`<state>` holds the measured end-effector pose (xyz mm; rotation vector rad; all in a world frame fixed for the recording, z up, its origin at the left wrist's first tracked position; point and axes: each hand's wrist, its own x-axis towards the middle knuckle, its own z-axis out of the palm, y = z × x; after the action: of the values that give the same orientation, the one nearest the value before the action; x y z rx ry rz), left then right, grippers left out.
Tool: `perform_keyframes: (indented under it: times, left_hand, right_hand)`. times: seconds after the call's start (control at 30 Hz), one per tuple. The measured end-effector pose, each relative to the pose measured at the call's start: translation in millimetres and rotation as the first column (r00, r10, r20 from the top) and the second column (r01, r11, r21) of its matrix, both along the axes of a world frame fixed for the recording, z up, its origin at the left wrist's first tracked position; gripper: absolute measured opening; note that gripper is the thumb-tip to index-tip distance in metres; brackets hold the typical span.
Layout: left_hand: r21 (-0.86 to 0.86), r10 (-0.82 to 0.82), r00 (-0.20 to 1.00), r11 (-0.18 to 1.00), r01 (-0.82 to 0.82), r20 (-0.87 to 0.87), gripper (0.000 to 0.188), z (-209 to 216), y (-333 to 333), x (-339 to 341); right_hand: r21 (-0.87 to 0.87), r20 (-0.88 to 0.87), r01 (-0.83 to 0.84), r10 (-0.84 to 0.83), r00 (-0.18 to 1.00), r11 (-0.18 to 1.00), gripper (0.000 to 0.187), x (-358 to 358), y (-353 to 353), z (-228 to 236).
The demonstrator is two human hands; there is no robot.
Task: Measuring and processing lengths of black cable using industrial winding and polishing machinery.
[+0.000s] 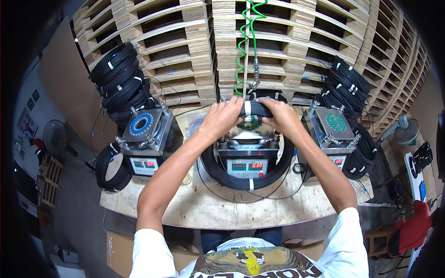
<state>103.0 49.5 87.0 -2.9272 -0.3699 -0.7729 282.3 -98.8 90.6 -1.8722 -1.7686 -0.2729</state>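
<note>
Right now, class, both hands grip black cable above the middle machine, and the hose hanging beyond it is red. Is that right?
Not quite: the hose is green, not red, as the head view shows. The left hand and right hand do grip black cable above the middle machine.

Head-mounted fisheye view: looks down and forward, bench (208, 215) near, pallets (195, 31) beyond.

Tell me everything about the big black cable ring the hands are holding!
The cable ring is a round bundle of thin black loops, plastic-looking. White bands wrap it at the top and bottom of the picture. The left hand and right hand grip its far side. It appears to circle the middle machine, its near side below the lit display.
</note>
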Motion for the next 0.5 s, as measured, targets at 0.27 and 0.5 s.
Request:
perform_keyframes:
  times: [0.27,0.5]
  left_hand:
    - [-0.023,0.019,0.999,1.0,-0.018,0.029,0.045,39.3,-56.9,-46.1]
    - [-0.265,0.007,0.995,0.964,-0.033,-0.101,0.039,-60.7,-96.4,-111.5]
  right_hand:
    - [0.027,-0.044,-0.081,0.082,0.996,0.996,0.058,-37.1,-46.7,37.2]
    - [-0.209,-0.144,-0.206,0.178,0.974,0.956,0.049,-91.1,-80.8,-55.8]
